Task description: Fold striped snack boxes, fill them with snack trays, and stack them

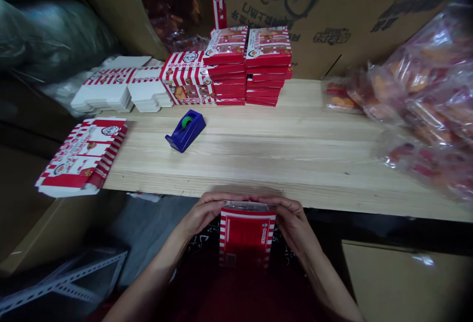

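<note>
A red-and-white striped box is held upright between my two hands, in front of the table's near edge. Clear plastic shows along its top opening. My left hand grips the upper left corner, with its fingers along the far top edge. On the other side, my right hand closes round the upper right corner in the same manner. The lower end of the box fades into shadow against my dark red clothing.
A blue tape dispenser stands on the wooden table. Behind it are stacked filled boxes and flat white cartons. Folded striped boxes overhang the left edge. Clear bags of orange items pile up at right.
</note>
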The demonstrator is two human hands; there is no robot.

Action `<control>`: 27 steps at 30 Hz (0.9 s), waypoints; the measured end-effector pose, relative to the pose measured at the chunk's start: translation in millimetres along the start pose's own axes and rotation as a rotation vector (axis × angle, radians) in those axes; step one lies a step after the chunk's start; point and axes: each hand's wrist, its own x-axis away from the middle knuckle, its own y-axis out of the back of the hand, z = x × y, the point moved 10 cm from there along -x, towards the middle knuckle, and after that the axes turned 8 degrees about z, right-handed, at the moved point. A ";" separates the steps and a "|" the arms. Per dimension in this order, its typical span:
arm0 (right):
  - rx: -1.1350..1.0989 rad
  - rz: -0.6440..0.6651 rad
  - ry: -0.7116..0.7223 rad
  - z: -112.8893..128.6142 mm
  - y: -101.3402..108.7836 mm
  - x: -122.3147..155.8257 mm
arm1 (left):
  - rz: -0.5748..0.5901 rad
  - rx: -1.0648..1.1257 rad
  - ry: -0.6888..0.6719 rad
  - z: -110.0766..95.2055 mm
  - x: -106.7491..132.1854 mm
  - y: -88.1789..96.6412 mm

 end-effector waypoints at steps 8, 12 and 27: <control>0.103 0.252 -0.020 -0.6 -6.6 1.7 | -0.019 -0.347 -0.026 -13.9 -0.4 9.6; 0.407 0.295 0.083 7.0 -7.9 -0.7 | -0.045 -0.415 -0.028 -15.6 -1.2 13.3; 0.677 0.375 0.146 41.7 -20.5 -12.9 | 0.140 -0.682 -0.042 -49.3 -17.3 -21.2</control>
